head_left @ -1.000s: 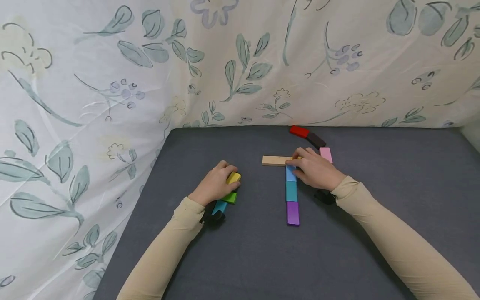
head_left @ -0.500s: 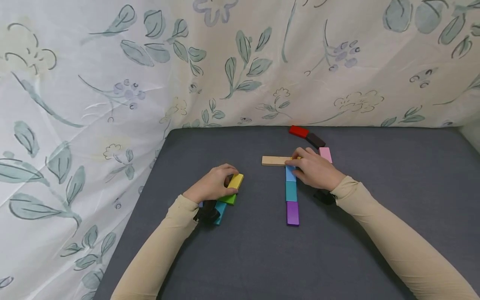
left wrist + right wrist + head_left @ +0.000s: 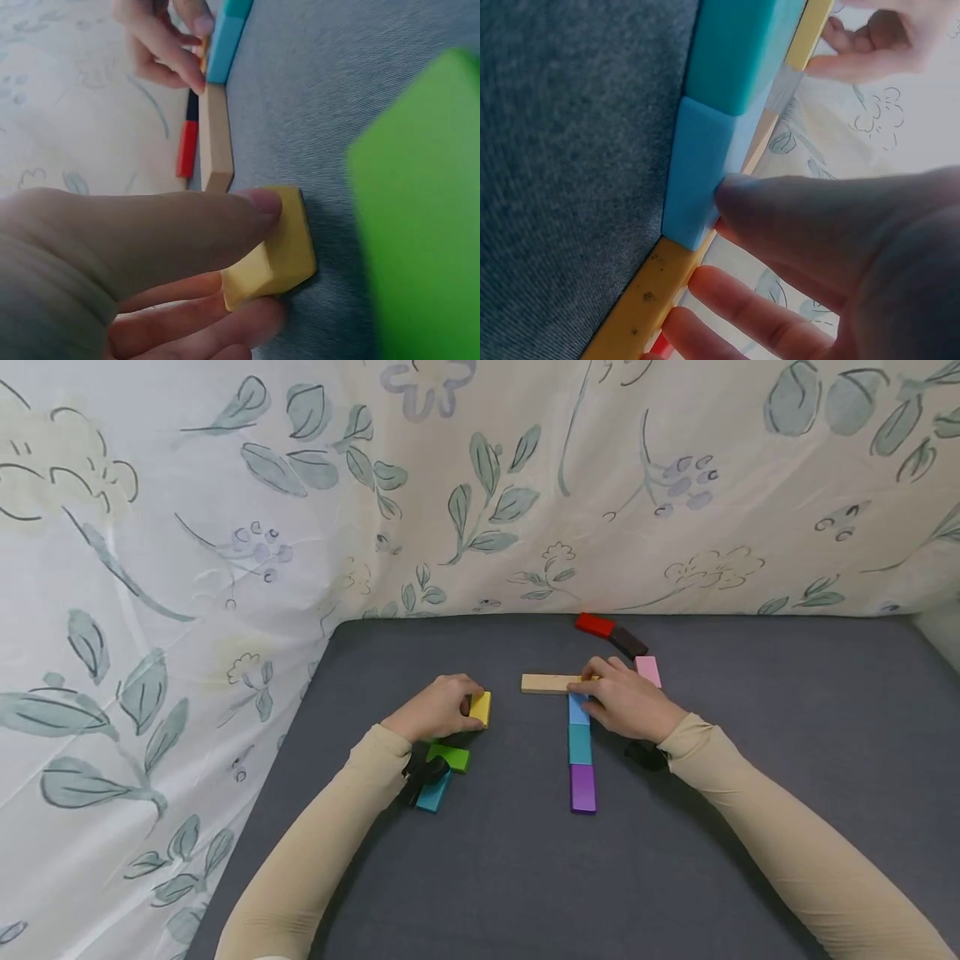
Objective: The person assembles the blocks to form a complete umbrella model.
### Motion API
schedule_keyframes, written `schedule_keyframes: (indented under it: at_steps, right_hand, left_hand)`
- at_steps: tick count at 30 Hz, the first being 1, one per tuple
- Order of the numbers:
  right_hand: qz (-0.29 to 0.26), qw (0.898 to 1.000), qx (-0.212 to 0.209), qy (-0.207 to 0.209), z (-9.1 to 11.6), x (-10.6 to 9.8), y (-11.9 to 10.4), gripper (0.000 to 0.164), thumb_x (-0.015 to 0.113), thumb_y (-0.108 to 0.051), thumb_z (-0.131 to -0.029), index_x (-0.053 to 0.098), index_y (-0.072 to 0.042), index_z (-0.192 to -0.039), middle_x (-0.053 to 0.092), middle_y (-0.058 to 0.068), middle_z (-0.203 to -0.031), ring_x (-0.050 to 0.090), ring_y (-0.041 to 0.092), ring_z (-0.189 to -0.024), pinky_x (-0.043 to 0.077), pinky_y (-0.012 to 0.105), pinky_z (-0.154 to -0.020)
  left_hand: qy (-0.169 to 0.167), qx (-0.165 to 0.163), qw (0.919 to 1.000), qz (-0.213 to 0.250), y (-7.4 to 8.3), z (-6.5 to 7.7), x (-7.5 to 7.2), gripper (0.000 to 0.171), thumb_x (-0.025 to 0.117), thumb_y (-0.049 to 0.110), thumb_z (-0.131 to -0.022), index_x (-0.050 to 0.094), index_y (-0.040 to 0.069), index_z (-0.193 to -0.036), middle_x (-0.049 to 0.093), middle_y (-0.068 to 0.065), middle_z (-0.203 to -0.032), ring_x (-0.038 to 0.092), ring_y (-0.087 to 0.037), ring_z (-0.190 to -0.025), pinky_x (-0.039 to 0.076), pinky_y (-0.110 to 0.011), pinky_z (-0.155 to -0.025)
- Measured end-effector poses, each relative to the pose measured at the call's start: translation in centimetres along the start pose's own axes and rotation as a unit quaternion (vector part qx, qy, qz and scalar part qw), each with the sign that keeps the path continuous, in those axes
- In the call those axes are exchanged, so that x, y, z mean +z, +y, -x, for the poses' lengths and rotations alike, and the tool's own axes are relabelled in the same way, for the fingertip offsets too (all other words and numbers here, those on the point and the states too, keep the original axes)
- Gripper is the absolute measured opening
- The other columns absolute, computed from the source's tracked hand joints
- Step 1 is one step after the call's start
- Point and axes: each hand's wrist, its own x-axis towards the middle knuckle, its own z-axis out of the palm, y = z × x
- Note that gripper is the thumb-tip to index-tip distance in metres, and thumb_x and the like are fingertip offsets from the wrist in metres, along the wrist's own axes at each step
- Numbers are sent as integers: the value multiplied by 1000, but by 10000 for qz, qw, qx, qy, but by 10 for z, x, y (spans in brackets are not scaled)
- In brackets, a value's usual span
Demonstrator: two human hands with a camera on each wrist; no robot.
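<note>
Between thumb and fingertips, my left hand (image 3: pixel 437 708) pinches a yellow block (image 3: pixel 483 710); the left wrist view shows it close to the table, apart from the green block (image 3: pixel 420 202). My right hand (image 3: pixel 636 702) is at the corner of a block arrangement. Its thumb lies against the side of the light blue block (image 3: pixel 699 169), and its curled fingers reach to the orange block (image 3: pixel 641 304), mostly hidden in the head view. A plain wooden block (image 3: pixel 545 684) extends left from that corner. Teal (image 3: pixel 580 745) and purple (image 3: pixel 582 789) blocks continue the line toward me.
Pink (image 3: pixel 648 671), dark (image 3: pixel 628 642) and red (image 3: pixel 595 626) blocks lie behind the right hand. Below the left hand are the green block and a blue block (image 3: pixel 432 795), partly covered by the wrist camera. A patterned cloth (image 3: pixel 480 485) hangs behind the grey table (image 3: pixel 495 877).
The left hand has drawn the yellow block away from the green one, slightly farther out and to the right. My right hand has stayed at the corner.
</note>
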Motion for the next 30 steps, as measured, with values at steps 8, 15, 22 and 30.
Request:
schedule_keyframes:
  at_steps: [8, 15, 22, 30]
  right_hand:
    - [66, 9998, -86, 144, 3, 6, 1, 34, 80, -5, -90, 76, -3, -124, 64, 19, -113, 53, 30, -90, 51, 39, -71]
    - [156, 9996, -135, 203, 3, 10, 2, 34, 79, -6, -90, 76, -3, -124, 64, 20, -115, 53, 30, -90, 51, 39, -72]
    - [135, 9997, -110, 154, 3, 11, 2, 35, 79, -6, -91, 76, -5, -126, 64, 19, -115, 54, 30, -92, 52, 41, -73]
    - [216, 9994, -136, 230, 4, 12, 4, 36, 79, -6, -91, 76, -4, -126, 63, 18, -113, 53, 29, -91, 50, 39, -72]
  left_hand:
    - [128, -159, 9991, -367, 2, -36, 0, 50, 80, 24, -94, 67, 1, -136, 64, -16, -138, 66, -21, -100, 58, -31, -87]
    - [297, -210, 9989, -284, 6, -61, 2, 48, 77, 23, -96, 66, 0, -137, 64, -15, -138, 64, -21, -101, 57, -33, -89]
    - [402, -105, 9989, -209, 8, -77, 6, 50, 74, 23, -98, 62, 0, -141, 56, -16, -150, 64, -21, -111, 57, -33, -96]
    - [435, -80, 9985, -312, 11, -82, 9, 51, 73, 24, -100, 60, 2, -144, 53, -15, -154, 62, -24, -121, 54, -35, -104]
